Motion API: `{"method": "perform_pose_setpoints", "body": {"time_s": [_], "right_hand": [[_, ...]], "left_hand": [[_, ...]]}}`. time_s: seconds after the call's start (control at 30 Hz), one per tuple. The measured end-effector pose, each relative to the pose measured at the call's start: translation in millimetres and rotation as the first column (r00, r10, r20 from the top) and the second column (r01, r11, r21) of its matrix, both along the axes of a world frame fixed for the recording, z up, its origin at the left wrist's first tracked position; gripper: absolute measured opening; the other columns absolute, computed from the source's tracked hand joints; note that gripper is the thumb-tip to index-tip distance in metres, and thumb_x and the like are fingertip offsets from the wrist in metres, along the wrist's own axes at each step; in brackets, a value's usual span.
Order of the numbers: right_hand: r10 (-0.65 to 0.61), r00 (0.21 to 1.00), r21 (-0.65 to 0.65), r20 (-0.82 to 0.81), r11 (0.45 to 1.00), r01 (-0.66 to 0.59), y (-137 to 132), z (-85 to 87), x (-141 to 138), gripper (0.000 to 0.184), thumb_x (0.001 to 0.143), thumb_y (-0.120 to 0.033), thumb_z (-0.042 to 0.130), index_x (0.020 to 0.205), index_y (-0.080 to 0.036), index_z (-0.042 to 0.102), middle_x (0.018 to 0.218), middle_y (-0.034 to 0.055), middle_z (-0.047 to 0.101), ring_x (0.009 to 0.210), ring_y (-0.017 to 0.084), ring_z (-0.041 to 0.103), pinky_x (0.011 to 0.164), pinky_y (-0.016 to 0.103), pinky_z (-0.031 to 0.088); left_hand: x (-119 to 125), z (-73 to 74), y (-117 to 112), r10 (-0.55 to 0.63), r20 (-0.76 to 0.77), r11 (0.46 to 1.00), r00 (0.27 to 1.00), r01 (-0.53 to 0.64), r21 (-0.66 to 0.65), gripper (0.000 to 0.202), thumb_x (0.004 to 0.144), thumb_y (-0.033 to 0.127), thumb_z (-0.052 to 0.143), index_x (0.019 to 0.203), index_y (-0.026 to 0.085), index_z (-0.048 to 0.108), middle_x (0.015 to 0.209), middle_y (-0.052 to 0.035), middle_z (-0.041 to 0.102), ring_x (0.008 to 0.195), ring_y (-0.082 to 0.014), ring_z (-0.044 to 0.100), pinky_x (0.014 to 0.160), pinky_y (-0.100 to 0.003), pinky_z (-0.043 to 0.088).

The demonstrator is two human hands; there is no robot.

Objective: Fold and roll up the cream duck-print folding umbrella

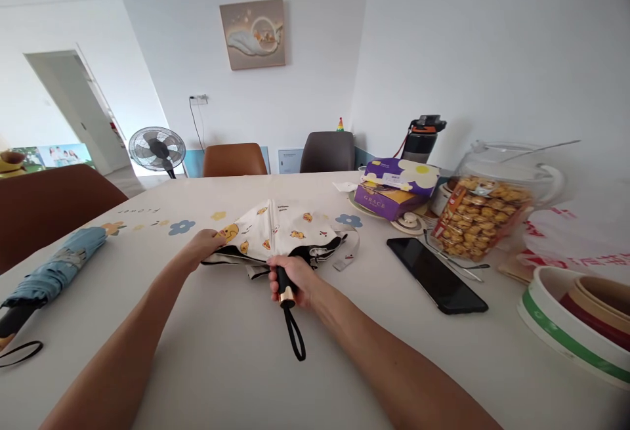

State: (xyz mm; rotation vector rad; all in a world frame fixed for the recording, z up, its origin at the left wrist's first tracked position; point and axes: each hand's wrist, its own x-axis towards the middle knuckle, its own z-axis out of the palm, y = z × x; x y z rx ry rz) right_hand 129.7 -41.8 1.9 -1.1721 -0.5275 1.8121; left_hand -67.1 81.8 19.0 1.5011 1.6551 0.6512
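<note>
A folded white umbrella [283, 230] with yellow cartoon prints lies loose on the white table [231, 364] in front of me. My right hand [294, 279] is closed round its black handle, whose wrist loop hangs toward me. My left hand [205, 246] pinches the canopy fabric at its left edge. The umbrella's fastening strap [348, 256] trails off to the right.
A folded blue umbrella [52, 272] lies at the left table edge. A black phone [436, 274] lies to the right, with a snack jar [485, 210], a purple box [396, 190], stacked bowls [575, 315] and a bottle [422, 138] beyond. Chairs and a fan [157, 149] stand behind.
</note>
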Motion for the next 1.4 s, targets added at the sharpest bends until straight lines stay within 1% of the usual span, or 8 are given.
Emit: {"method": "perform_pose_setpoints", "body": {"time_s": [0.2,0.33,0.5,0.63,0.77,1.03,1.2,1.4], "right_hand": [[-0.042,0.998,-0.033,0.044,0.998,0.044,-1,-1.2,-8,0.011,0.085,-0.016,0.051,0.075,-0.013,0.050,0.053,-0.0013,0.053,0.038,0.012,0.051,0.035,0.031,0.051],[-0.042,0.998,-0.021,0.038,0.999,0.043,-2,-1.5,-8,0.010,0.085,-0.016,0.051,0.075,-0.013,0.050,0.053,-0.0004,0.054,0.038,0.013,0.052,0.035,0.033,0.052],[-0.012,0.998,0.003,0.065,1.000,0.012,-2,-4.2,-6,0.011,0.083,-0.018,0.054,0.074,-0.013,0.049,0.052,-0.0004,0.053,0.037,0.016,0.056,0.033,0.031,0.050],[0.019,0.998,0.006,0.053,1.000,-0.019,-3,-3.1,-4,0.010,0.083,-0.017,0.052,0.074,-0.013,0.049,0.052,0.0001,0.053,0.036,0.017,0.057,0.035,0.032,0.051],[-0.008,0.999,0.016,0.031,1.000,0.007,-3,-1.7,-2,0.010,0.084,-0.016,0.050,0.075,-0.014,0.047,0.051,-0.0004,0.052,0.036,0.015,0.054,0.034,0.033,0.051],[-0.057,0.998,0.023,-0.001,0.998,0.057,-1,-3.0,-3,0.008,0.084,-0.013,0.054,0.077,-0.012,0.052,0.055,-0.0005,0.053,0.040,0.011,0.051,0.037,0.034,0.055],[-0.051,0.998,0.019,0.023,0.999,0.051,0,-2.7,-3,0.008,0.082,-0.012,0.057,0.074,-0.012,0.054,0.054,-0.0009,0.053,0.039,0.010,0.050,0.038,0.032,0.055],[-0.014,0.998,0.006,0.058,1.000,0.014,1,-1.5,-3,0.013,0.078,-0.010,0.061,0.068,-0.013,0.053,0.051,-0.0017,0.051,0.038,0.010,0.049,0.034,0.027,0.051]], "left_hand": [[16,17.3,-8,0.108,-0.557,0.874,0.823,0.189,0.448,0.029,0.071,0.027,0.054,0.099,0.020,0.060,0.098,-0.0122,0.066,0.100,-0.0344,0.057,0.079,-0.042,0.042],[94,30.5,-25,-0.290,-0.512,0.646,0.809,0.560,0.519,0.037,0.081,0.021,0.039,0.111,0.024,0.060,0.122,-0.0073,0.061,0.116,-0.0250,0.051,0.093,-0.038,0.041],[193,33.4,-23,-0.504,-0.727,0.379,0.466,0.876,0.299,0.050,0.071,0.001,0.041,0.111,0.021,0.063,0.140,-0.0078,0.047,0.132,-0.0258,0.035,0.108,-0.051,0.022],[230,33.0,-11,-0.522,-0.787,0.398,0.329,0.910,0.117,0.031,0.060,-0.001,0.051,0.080,0.018,0.068,0.120,-0.0124,0.062,0.125,-0.0315,0.042,0.105,-0.064,0.015],[226,45.9,-2,-0.462,-0.795,0.418,0.394,0.887,0.197,0.021,0.061,0.000,0.049,0.061,0.016,0.063,0.090,-0.0113,0.068,0.101,-0.0281,0.057,0.104,-0.058,0.022],[108,90.4,1,-0.361,-0.100,0.545,0.927,0.296,0.784,0.011,0.070,0.020,0.052,0.064,0.018,0.060,0.110,-0.0050,0.064,0.106,-0.0229,0.055,0.095,-0.036,0.040],[21,50.1,-1,-0.130,0.292,0.872,0.948,-0.030,0.488,0.014,0.057,0.029,0.065,0.062,0.017,0.060,0.108,-0.0053,0.065,0.080,-0.0172,0.059,0.072,-0.028,0.046],[-26,-19.5,10,0.039,0.256,0.980,0.966,-0.088,0.181,0.020,0.047,0.025,0.069,0.065,0.018,0.066,0.091,-0.0062,0.069,0.081,-0.0215,0.061,0.071,-0.029,0.046]]}}
